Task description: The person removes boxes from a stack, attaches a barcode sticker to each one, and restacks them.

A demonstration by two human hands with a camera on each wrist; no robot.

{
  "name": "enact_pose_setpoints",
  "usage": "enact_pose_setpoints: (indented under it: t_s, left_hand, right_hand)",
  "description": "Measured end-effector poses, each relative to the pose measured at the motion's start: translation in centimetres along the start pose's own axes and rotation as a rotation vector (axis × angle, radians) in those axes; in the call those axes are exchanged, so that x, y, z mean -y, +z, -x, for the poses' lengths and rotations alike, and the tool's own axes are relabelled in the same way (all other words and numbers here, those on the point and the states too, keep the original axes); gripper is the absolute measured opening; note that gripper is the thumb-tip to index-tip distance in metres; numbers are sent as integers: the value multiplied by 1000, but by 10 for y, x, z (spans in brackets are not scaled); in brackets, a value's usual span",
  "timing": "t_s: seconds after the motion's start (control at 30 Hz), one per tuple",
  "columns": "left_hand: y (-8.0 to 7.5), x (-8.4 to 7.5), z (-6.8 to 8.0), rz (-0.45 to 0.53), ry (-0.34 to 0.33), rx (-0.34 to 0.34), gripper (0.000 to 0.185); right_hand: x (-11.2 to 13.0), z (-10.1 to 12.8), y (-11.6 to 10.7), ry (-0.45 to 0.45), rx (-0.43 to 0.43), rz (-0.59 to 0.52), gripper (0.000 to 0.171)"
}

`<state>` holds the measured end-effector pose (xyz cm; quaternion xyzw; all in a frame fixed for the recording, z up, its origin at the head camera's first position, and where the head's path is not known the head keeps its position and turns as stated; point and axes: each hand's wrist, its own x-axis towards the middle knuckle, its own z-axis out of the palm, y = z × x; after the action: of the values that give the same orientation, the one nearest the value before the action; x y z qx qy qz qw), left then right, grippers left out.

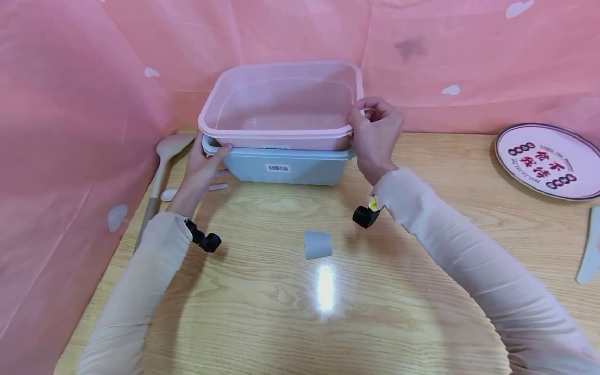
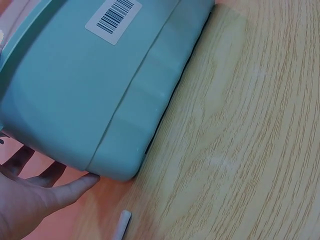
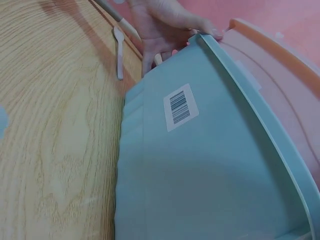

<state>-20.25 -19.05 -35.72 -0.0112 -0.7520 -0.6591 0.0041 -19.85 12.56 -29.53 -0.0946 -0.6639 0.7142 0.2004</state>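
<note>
A pink see-through tub (image 1: 281, 136) sits nested in a pale blue tub (image 1: 290, 167) with a barcode label, at the back of the wooden table (image 1: 422, 271). My left hand (image 1: 202, 165) grips the blue tub's left corner, thumb on the rim and fingers under it. The left wrist view shows those fingers (image 2: 55, 192) against the blue tub (image 2: 90, 90) near its base. My right hand (image 1: 374, 130) pinches the pink tub's right rim. In the right wrist view the blue tub (image 3: 200, 175), the pink tub (image 3: 280, 75) and the left hand (image 3: 165, 25) show; the right hand is out of frame.
A small grey cup (image 1: 317, 245) lies on its side mid-table. A wooden spoon (image 1: 164, 156) and a small white spoon (image 1: 171, 194) lie left of the tubs. A printed plate (image 1: 548, 159) and a pale utensil (image 1: 590, 250) are at the right. Pink cloth (image 1: 70, 130) walls the back and left.
</note>
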Motion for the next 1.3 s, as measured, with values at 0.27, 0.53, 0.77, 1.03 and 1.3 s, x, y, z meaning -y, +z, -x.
enact_pose_setpoints:
  t_s: [0.27,0.53,0.77,1.03,1.3]
  left_hand:
    - [-2,2,0,-13,-12,-7,64]
    - [-9,1,3,45,-10,10,65]
    - [-13,0,4,40,-16,-13,70]
    - [-17,2,6,63,-33,-53,78]
    - [-10,6,5,86,-8,-59,82]
  right_hand:
    - [1,3,4,20,33,54,11]
    - [6,5,7,74,96,105,8]
    - [13,-2,4,85,221,296,8]
    - [23,-10,-1,-37,417,721,21]
    - [8,-14,-6,-288,415,906,23]
